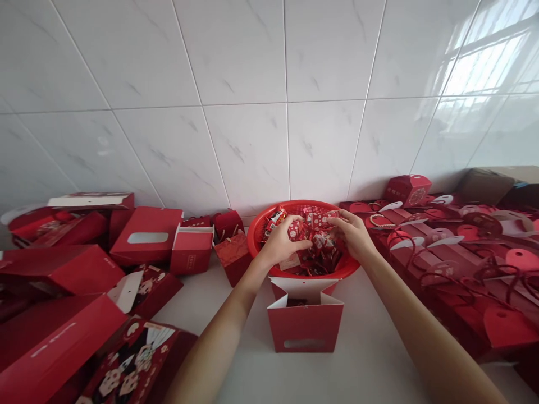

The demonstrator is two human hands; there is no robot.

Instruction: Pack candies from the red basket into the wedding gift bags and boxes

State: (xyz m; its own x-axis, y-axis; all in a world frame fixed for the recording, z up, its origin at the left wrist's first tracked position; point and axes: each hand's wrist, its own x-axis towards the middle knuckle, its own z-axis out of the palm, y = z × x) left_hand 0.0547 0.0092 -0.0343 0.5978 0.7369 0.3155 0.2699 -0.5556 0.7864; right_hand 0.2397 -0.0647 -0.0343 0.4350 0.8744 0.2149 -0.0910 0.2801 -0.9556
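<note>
Both of my hands are over a round red plastic basket (255, 247) filled with wrapped candies (322, 258). My left hand (284, 241) is curled around a red patterned candy packet (296, 230) in the left half of the basket. At the right side, my right hand (351, 233) pinches another red packet with white dots (319, 220) between thumb and fingers. Directly in front of the basket stands an upright red gift box (306, 328) with its top flaps open. Its inside is dark and mostly hidden from me.
Red boxes (147, 235) of several sizes lie piled on the left, some tilted. On the right stand rows of red gift boxes with cord handles (446, 264). A brown carton (484, 185) sits at the far right. White marbled tiles (244, 151) rise behind the table (366, 348).
</note>
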